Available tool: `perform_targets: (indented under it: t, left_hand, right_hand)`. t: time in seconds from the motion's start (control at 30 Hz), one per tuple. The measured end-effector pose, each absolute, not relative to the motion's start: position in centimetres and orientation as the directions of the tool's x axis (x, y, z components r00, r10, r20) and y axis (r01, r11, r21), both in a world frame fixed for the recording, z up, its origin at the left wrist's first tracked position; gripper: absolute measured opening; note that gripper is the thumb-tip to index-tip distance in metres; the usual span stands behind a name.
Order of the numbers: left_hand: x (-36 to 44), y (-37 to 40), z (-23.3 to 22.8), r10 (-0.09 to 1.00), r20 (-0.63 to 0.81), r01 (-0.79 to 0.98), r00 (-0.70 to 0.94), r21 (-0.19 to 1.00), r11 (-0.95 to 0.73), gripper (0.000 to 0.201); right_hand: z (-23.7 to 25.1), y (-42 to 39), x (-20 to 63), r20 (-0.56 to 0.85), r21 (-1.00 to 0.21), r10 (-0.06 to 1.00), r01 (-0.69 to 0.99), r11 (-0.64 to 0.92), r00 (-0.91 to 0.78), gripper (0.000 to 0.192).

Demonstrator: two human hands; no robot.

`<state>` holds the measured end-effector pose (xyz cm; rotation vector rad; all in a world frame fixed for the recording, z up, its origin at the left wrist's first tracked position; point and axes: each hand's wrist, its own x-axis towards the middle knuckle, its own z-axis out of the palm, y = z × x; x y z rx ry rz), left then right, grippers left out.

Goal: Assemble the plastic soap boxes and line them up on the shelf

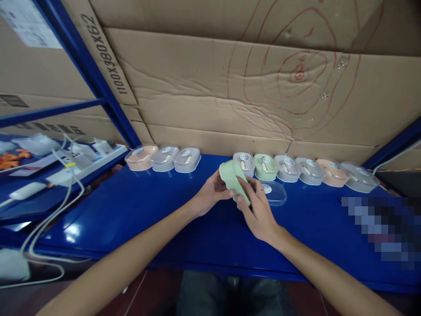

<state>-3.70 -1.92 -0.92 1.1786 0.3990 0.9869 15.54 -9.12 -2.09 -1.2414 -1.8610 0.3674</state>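
Between my two hands, a light green plastic box base (232, 174) is held tilted above the blue table. My left hand (212, 193) grips its left side, with the thumb on the near edge. On the right side, my right hand (258, 206) holds it with thumb and fingers closed on the wall. A clear lid (276, 193) with a round sticker lies on the table just behind my right hand. At the back stands a lidded green box (265, 167), with a grey lidded box (244, 163) beside it, partly covered by the held base.
Along the cardboard wall (197, 79) stand more lidded boxes, among them a peach one (142, 158) at left and another peach one (333, 172) at right. A power strip (88, 164) with white cables occupies the left shelf. A pixelated patch (381, 228) covers the table's right side.
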Motion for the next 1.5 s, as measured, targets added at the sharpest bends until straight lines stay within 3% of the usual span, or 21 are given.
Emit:
perform_targets:
  t: [0.23,0.37,0.53,0.63,0.8,0.97,1.07,1.13,1.23,1.33,1.4,1.5]
  left_hand:
    - [-4.3,-1.5,-0.5,0.831,0.187,-0.401,0.523,0.915,0.046,0.064]
    - [-5.0,-0.4,-0.4,0.859,0.155,-0.425,0.487,0.902,0.078,0.061]
    - [-5.8,0.7,-0.2,0.905,0.116,-0.436,0.41,0.896,0.083,0.056]
    - [-5.8,0.8,0.0,0.912,0.094,-0.42,0.399,0.903,0.091,0.056]
    - [-5.7,0.7,-0.1,0.912,0.084,-0.391,0.401,0.916,0.087,0.061]
    - [-6.0,0.9,-0.1,0.912,0.085,-0.387,0.402,0.918,0.086,0.059]
    - [-6.0,0.9,0.0,0.907,0.096,-0.393,0.41,0.916,0.081,0.056]
    - [-6.1,0.8,0.0,0.904,0.1,-0.394,0.415,0.916,0.08,0.055]
    - [-6.2,0.8,0.0,0.899,0.109,-0.392,0.423,0.917,0.073,0.055]
    - [-6.2,0.6,-0.1,0.885,0.129,-0.372,0.447,0.927,0.053,0.06]
    - [-6.0,0.3,-0.2,0.87,0.131,-0.336,0.475,0.941,0.041,0.067]
    - [-5.4,-0.5,-0.2,0.85,0.139,-0.267,0.508,0.964,0.002,0.074]
  right_hand:
    - [-0.6,-8.9,16.5,0.476,-0.556,0.841,0.652,0.515,-0.258,0.056]
    - [0.3,-7.7,18.4,0.569,-0.403,0.789,0.759,0.511,-0.23,0.044]
    - [0.2,-6.7,20.2,0.4,-0.143,0.861,0.907,0.397,-0.314,0.038]
    - [0.3,-6.9,20.2,0.36,-0.142,0.853,0.882,0.45,-0.377,0.036]
    - [1.3,-7.4,20.6,0.326,-0.153,0.841,0.854,0.497,-0.431,0.052]
    - [1.6,-7.3,22.3,0.166,-0.116,0.883,0.88,0.46,-0.439,0.078]
    - [2.0,-7.3,22.9,0.149,-0.177,0.894,0.878,0.444,-0.422,0.077]
    - [2.4,-7.2,23.0,0.177,-0.284,0.914,0.869,0.404,-0.366,0.069]
    - [2.6,-6.9,22.8,0.191,-0.58,0.951,0.753,0.311,-0.245,0.059]
    - [1.8,-6.4,21.8,0.189,-0.85,0.977,0.48,0.215,-0.103,0.059]
    - [0.9,-6.2,20.8,0.2,-0.926,0.979,0.32,0.202,-0.039,0.063]
    - [-0.6,-6.2,19.2,0.241,-0.947,0.971,0.219,0.234,0.003,0.069]
